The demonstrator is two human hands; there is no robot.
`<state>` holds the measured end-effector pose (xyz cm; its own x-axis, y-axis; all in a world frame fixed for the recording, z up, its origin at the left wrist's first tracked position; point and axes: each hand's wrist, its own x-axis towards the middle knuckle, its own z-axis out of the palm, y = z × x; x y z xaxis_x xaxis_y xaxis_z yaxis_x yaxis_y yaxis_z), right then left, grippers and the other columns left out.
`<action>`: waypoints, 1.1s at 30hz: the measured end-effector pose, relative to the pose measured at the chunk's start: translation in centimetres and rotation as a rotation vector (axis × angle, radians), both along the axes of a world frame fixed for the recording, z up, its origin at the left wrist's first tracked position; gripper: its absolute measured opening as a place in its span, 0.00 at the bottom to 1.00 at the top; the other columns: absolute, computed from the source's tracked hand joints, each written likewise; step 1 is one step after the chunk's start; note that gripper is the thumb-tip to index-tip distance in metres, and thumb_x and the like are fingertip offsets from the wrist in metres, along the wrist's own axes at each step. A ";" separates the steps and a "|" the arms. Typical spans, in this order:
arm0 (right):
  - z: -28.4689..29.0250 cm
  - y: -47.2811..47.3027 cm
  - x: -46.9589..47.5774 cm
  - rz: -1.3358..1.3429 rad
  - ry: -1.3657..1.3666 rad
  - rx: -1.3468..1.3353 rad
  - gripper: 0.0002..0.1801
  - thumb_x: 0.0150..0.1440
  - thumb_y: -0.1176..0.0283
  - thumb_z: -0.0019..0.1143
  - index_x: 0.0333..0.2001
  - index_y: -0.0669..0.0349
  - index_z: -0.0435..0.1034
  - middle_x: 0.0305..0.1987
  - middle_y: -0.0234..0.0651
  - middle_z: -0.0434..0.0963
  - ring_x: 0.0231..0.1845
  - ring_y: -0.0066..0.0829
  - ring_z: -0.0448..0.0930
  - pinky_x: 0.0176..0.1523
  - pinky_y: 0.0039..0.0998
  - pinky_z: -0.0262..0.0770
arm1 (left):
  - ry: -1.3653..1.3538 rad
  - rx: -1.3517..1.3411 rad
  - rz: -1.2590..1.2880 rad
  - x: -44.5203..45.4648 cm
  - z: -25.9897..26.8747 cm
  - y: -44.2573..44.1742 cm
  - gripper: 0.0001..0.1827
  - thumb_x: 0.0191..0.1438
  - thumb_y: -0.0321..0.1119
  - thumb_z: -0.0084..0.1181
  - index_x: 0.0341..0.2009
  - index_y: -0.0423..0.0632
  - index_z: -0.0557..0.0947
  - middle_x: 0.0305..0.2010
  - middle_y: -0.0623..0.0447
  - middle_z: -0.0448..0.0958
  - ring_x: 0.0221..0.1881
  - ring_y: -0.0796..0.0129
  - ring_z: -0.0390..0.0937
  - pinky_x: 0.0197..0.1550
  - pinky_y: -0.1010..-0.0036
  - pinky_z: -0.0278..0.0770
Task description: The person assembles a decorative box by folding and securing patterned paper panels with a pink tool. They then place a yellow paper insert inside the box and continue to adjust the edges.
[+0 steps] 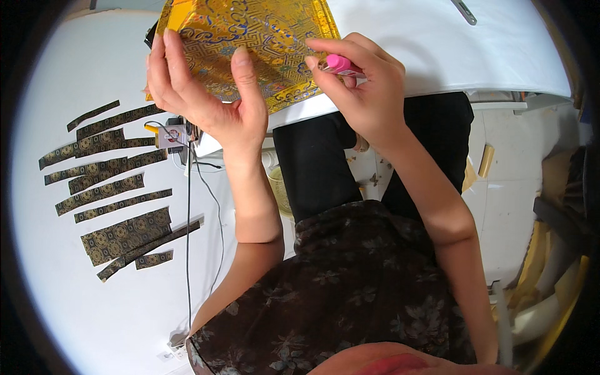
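A gold brocade-covered piece (276,51) with blue, red and orange figures reaches past the top edge of the view, so its far end is hidden. My left hand (206,89) grips its left side, the thumb spread over the patterned face. My right hand (365,84) is at the right edge of the piece. Between its thumb and fingers sits a pink-ended tube or pen (340,63); which of the two I cannot tell.
Several dark patterned fabric strips (98,194) lie on the white surface (61,290) at left. A small box (171,136) and thin black cables (189,225) are beside my left forearm. A grey-handled tool (464,11) lies at upper right. Scraps (486,160) litter the floor.
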<state>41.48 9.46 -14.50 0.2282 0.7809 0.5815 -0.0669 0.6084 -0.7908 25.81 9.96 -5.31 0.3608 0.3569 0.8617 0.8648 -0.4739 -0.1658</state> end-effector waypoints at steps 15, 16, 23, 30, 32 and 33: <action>1.4 0.4 -0.4 -0.236 -0.258 0.086 0.10 0.46 0.71 0.70 0.31 0.58 0.75 0.25 0.29 0.77 0.20 0.25 0.77 0.25 0.25 0.70 | 0.110 0.025 0.014 0.1 0.9 -0.6 0.40 0.49 0.40 0.68 0.65 0.43 0.66 0.62 0.43 0.64 0.62 0.54 0.58 0.64 0.60 0.50; 1.3 0.5 -0.4 -0.190 -0.211 0.037 0.09 0.49 0.69 0.68 0.31 0.59 0.75 0.24 0.30 0.76 0.20 0.24 0.77 0.25 0.24 0.70 | 0.114 0.020 0.015 0.1 0.9 -0.6 0.40 0.49 0.40 0.68 0.65 0.43 0.66 0.62 0.43 0.64 0.62 0.54 0.58 0.64 0.60 0.50; 0.4 0.0 -0.3 0.100 -0.015 -0.317 0.28 0.67 0.54 0.44 0.21 0.66 0.68 0.17 0.27 0.67 0.20 0.15 0.63 0.27 0.22 0.61 | 0.121 0.005 0.012 0.0 1.1 -0.9 0.40 0.50 0.41 0.67 0.65 0.43 0.66 0.63 0.43 0.64 0.63 0.54 0.57 0.64 0.59 0.49; 0.4 0.9 -1.2 -0.030 -0.033 -0.318 0.32 0.67 0.56 0.41 0.15 0.66 0.67 0.08 0.38 0.62 0.10 0.33 0.64 0.20 0.35 0.62 | 0.103 -0.044 0.025 0.1 1.1 -1.1 0.37 0.52 0.38 0.64 0.65 0.43 0.66 0.64 0.44 0.63 0.63 0.54 0.56 0.65 0.60 0.48; 0.0 1.2 -1.5 -0.045 -0.043 -0.294 0.31 0.67 0.57 0.41 0.14 0.65 0.67 0.09 0.40 0.64 0.11 0.38 0.65 0.21 0.37 0.63 | 0.084 -0.074 0.026 0.0 1.2 -1.3 0.36 0.54 0.37 0.62 0.65 0.43 0.65 0.64 0.44 0.62 0.63 0.54 0.55 0.65 0.60 0.48; -0.2 1.4 -1.6 -0.053 -0.050 -0.282 0.31 0.67 0.58 0.41 0.14 0.65 0.67 0.09 0.42 0.64 0.11 0.40 0.66 0.21 0.38 0.63 | 0.072 -0.082 0.016 0.0 1.1 -1.3 0.35 0.54 0.36 0.61 0.65 0.43 0.65 0.65 0.44 0.62 0.64 0.54 0.54 0.65 0.60 0.48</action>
<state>39.86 10.81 -14.68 0.2499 0.9010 0.3547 0.0021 0.3658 -0.9307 25.79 8.61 -4.21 0.4143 0.4308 0.8017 0.8595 -0.4749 -0.1890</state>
